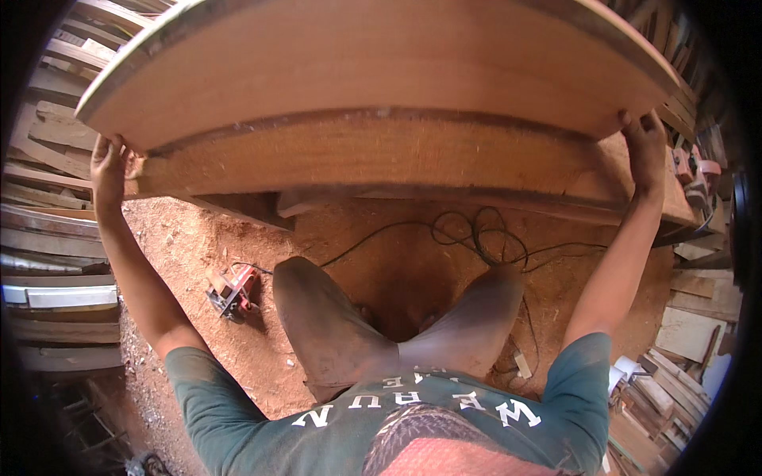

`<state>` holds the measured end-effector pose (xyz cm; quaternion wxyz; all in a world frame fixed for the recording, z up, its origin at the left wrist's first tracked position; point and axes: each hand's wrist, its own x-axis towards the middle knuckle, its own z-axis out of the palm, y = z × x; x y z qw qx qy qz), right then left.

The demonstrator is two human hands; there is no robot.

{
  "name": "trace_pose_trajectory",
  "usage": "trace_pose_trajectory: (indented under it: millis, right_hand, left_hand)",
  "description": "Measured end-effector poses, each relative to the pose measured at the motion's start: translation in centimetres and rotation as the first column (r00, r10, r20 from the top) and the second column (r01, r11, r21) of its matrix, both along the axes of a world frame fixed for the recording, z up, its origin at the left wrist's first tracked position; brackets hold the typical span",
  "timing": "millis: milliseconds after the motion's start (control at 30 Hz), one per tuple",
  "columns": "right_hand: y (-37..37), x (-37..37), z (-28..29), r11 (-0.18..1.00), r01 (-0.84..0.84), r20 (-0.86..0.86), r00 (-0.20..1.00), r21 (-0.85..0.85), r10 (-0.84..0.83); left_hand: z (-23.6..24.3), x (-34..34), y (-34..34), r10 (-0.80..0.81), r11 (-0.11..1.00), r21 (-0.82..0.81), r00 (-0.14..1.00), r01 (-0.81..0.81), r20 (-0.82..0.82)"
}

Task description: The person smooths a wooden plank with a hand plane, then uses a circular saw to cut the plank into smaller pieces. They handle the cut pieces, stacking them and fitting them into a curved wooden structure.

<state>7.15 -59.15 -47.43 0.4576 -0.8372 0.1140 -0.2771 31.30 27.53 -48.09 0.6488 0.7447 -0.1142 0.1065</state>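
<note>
A wide, smooth wooden board (381, 59) is tilted up in front of me, its far part cut off by the top of the view. My left hand (109, 163) grips its lower left corner, thumb and fingertips at the edge. The opposite corner is pinched in my right hand (644, 147), with the thumb against the board's face. Below the board's near edge lies a thick wooden workbench top (381, 163); whether the two touch is unclear.
A red and silver power tool (232, 293) rests on the sawdust-covered floor (262, 373), left of my knees. A black cable (476, 234) coils under the bench. Another red tool (702, 170) sits at the bench's right end. Stacked planks (59, 254) line the left; offcuts (667, 389) lie right.
</note>
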Motion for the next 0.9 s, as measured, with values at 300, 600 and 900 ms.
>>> trace_pose_trajectory:
  millis: [300, 600, 900]
  right_hand:
    - [-1.3, 1.2, -1.1, 0.989, -0.099, 0.079, 0.993, 0.112, 0.090]
    - [-5.2, 1.3, -2.6, 0.930, -0.183, 0.232, 0.966, 0.317, 0.111]
    - [-3.5, 1.6, -2.0, 0.952, -0.197, 0.241, 0.960, 0.235, 0.139]
  left_hand:
    - [0.9, -0.8, -1.3, 0.086, 0.994, 0.068, 0.996, -0.084, -0.027]
    - [1.6, -3.0, -5.8, 0.044, 0.997, 0.063, 0.996, -0.049, 0.081]
    - [1.0, -3.8, -6.7, 0.078, 0.996, 0.026, 0.989, -0.082, 0.129]
